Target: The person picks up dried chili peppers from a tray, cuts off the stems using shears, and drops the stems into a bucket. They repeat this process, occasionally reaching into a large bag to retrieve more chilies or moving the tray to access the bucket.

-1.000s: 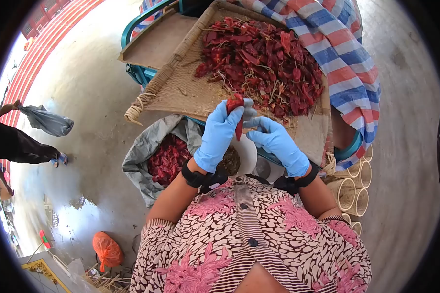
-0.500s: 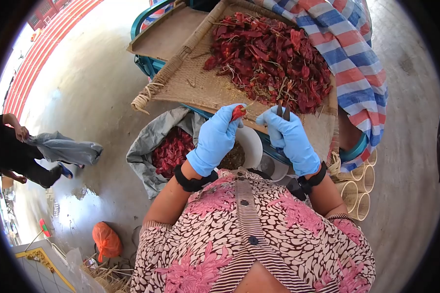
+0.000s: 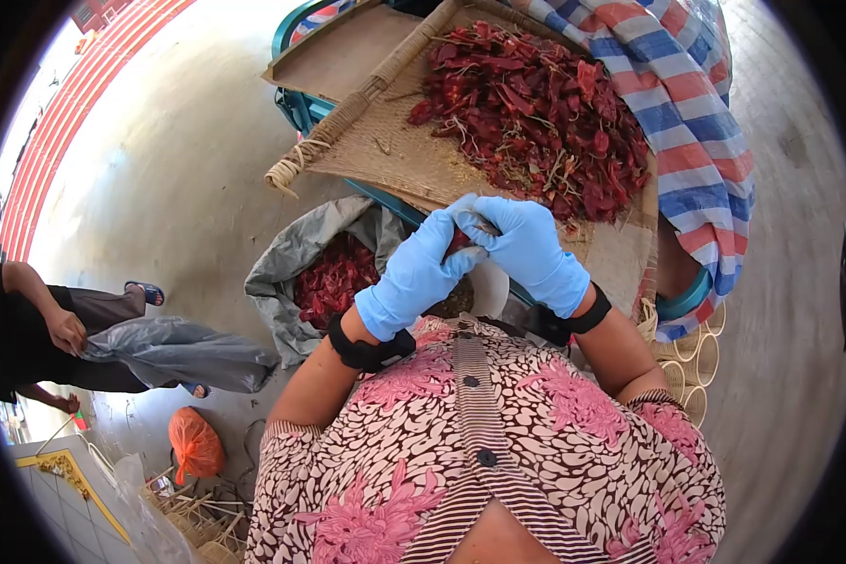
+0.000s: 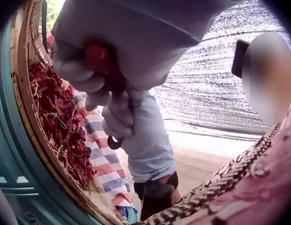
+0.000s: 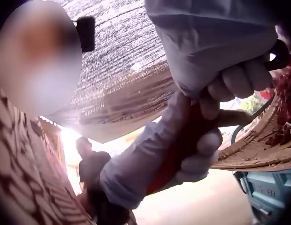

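My gloved left hand (image 3: 412, 277) holds a red chili pepper (image 3: 457, 242), largely covered by the fingers in the head view. The same pepper (image 5: 173, 157) runs along the left palm in the right wrist view; its red surface (image 4: 99, 57) also shows between fingers in the left wrist view. Against the left fingertips is my gloved right hand (image 3: 528, 252), curled round a dark-handled tool whose loop (image 5: 279, 55) sticks out behind the fingers. The tool's blades are hidden. A heap of dried red chilies (image 3: 545, 117) lies on the woven tray (image 3: 367, 155) beyond both hands.
A grey sack (image 3: 271, 273) of red chilies stands left of a white bowl (image 3: 491, 289). Striped cloth (image 3: 691, 141) drapes over the tray's right side. At the left, a person (image 3: 38, 329) holds a grey bag (image 3: 193, 350). Woven baskets (image 3: 694, 362) stand at the right.
My right hand has moved left to meet the left hand, and the dark blades seen half a second ago are out of sight. The person at the left has come closer.
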Motion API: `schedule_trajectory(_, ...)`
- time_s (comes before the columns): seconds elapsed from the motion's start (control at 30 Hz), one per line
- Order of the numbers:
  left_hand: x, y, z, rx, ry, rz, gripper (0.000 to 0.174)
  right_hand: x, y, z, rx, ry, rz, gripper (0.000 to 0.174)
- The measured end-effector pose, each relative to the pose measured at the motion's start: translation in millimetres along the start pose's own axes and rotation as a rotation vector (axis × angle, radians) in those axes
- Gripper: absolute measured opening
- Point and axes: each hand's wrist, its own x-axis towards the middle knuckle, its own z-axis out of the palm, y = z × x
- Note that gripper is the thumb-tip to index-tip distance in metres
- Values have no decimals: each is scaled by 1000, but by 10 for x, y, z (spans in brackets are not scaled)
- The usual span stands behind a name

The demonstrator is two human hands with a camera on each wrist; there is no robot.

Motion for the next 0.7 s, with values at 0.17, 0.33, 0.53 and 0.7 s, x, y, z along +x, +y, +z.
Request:
schedule_trajectory(0.17,-48,66,-73,-80,-55,-92,24,84,-86,-121,686,-297,338,32)
schedule_trajectory(0.33,-87,259,-99,-207,67,70,23,74,-311,-335,1040,-391,582,31)
schedule_trajectory(0.53,-85,252,-33,-319,179,159,34,11,-293,-219,1340,-326,623,30)
schedule_trajectory(0.7,-127,297,-7,-573,152,-19,23,-22,-301,-163,1594,-296,725,29)
